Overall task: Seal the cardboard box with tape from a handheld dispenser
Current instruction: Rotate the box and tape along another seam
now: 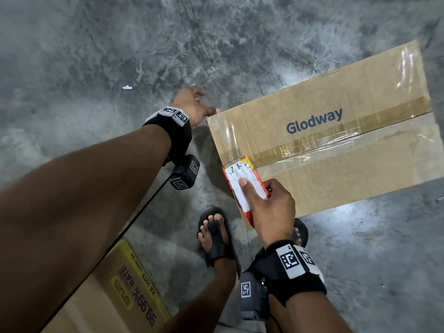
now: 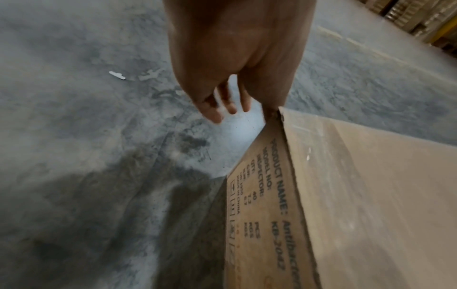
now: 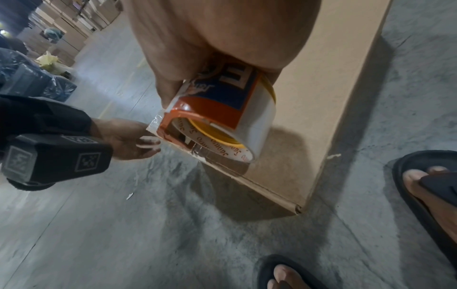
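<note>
The cardboard box (image 1: 336, 140) lies flat on the concrete floor (image 1: 96, 56), its printed "Glodway" face up and its centre seam running lengthwise under clear tape (image 1: 324, 150). Your right hand (image 1: 271, 210) grips the tape dispenser (image 1: 242, 183), fingers curled round its body, with the forefinger laid along the top. The dispenser sits against the near end edge of the box, at the seam; the right wrist view shows the tape roll (image 3: 222, 140) touching the box's end face. Your left hand (image 1: 192, 106) rests at the far corner of the same end, fingers relaxed and spread, holding nothing; one fingertip (image 2: 270, 113) touches the corner. A second carton (image 1: 115, 296) with yellow print lies beside your left leg. Both sandalled feet (image 1: 216, 239) stand just beside the box.
</note>
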`<state>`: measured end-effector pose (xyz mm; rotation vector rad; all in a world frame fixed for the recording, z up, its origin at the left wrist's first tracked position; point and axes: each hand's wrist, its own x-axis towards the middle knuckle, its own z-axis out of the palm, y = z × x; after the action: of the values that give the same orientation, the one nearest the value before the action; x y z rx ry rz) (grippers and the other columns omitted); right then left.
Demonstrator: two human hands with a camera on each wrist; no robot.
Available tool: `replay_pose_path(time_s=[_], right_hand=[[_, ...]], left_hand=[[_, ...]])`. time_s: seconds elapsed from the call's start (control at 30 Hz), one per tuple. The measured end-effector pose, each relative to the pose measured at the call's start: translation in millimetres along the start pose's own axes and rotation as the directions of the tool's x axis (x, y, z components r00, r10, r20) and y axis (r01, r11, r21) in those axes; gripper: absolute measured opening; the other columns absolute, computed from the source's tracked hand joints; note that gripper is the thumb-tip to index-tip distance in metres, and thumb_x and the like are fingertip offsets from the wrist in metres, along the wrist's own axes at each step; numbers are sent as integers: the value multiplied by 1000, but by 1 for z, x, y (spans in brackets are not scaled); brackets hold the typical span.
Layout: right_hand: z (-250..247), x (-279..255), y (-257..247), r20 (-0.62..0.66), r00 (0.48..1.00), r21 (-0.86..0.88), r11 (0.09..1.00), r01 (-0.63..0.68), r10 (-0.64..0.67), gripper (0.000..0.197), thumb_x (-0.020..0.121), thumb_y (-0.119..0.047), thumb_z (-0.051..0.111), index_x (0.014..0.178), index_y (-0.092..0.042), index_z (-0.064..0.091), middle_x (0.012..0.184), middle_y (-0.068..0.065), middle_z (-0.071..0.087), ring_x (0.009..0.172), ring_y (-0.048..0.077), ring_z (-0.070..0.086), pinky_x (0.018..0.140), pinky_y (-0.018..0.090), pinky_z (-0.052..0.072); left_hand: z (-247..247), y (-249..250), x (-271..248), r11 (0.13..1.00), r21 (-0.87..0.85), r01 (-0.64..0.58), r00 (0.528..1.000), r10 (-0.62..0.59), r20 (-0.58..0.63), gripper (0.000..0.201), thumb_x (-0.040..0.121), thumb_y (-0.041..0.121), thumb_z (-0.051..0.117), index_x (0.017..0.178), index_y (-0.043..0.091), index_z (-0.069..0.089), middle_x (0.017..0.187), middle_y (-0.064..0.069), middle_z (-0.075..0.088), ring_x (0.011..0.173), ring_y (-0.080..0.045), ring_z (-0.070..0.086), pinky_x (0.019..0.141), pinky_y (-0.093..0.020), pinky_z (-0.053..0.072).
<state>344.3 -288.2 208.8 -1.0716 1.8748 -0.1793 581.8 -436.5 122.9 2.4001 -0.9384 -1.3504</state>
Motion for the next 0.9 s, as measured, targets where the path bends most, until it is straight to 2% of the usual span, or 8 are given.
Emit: replay_pose_path(time_s=[0.1,0.23,0.27,0.33,0.4,0.47,0.53,0.9], right_hand=[[-1,-1,-2,5,1000,1,1000,1,-1,42,85,-60,71,80,-19,65,64,-15,58,60,9,56,55,28,37],[-3,-1,-4,14,1000,3,1000,4,-4,44,86,-60,70,78,-18,62,62,-14,56,67,20,58,60,30,36],[-3,-3,-4,16,1000,3,1000,6,-6,44,86,-60,69,79,-17,62,62,-13,56,68,21,58,61,30,35],[-2,-4,-4,17,1000,-2,1000,1,-1,45,87,-61,69,79,-17,62,63,-13,55,69,23,57,61,31,35],[-2,-5,-6,15,1000,-9,1000,-5,5,45,87,-61,68,79,-18,60,65,-12,56,72,25,59,62,31,35],[-3,-6,-8,5,1000,-13,1000,-1,1,45,87,-61,68,79,-18,60,70,-3,64,77,30,62,63,32,37],[-2,-7,-8,5,1000,-33,999,2,-2,47,87,-62,67,81,-15,62,80,7,72,81,35,64,63,35,40],[-14,-26,-6,37,997,-36,997,-66,67,52,86,-65,64,82,-13,64,78,6,64,79,32,54,65,34,37]], left_hand=[[-3,7,-15,988,28,-150,984,152,-90,26,91,39,64,98,17,74,91,-1,73,85,-17,70,77,-25,53],[4,15,-42,947,217,-237,967,208,146,59,101,51,37,64,11,59,56,-5,52,53,-17,52,53,-28,35],[5,13,-45,930,269,-249,960,201,195,60,101,53,33,68,10,58,62,-9,56,62,-22,57,59,-28,38],[6,11,-50,900,325,-292,942,212,259,57,102,52,27,111,11,66,113,-16,68,113,-29,61,94,-32,44],[11,8,-62,841,335,-425,898,347,269,56,105,42,27,148,8,37,154,-15,38,147,-29,26,119,-39,22],[22,3,-79,759,323,-566,823,494,280,58,105,34,28,153,4,18,162,-14,16,151,-29,5,123,-40,6],[32,-6,-92,698,373,-611,789,505,349,60,105,34,27,155,5,9,164,-12,1,151,-28,-7,121,-40,-2],[49,-28,-90,548,582,-601,791,513,333,67,103,42,20,155,10,-6,164,-7,-13,150,-22,-13,122,-38,-6]])
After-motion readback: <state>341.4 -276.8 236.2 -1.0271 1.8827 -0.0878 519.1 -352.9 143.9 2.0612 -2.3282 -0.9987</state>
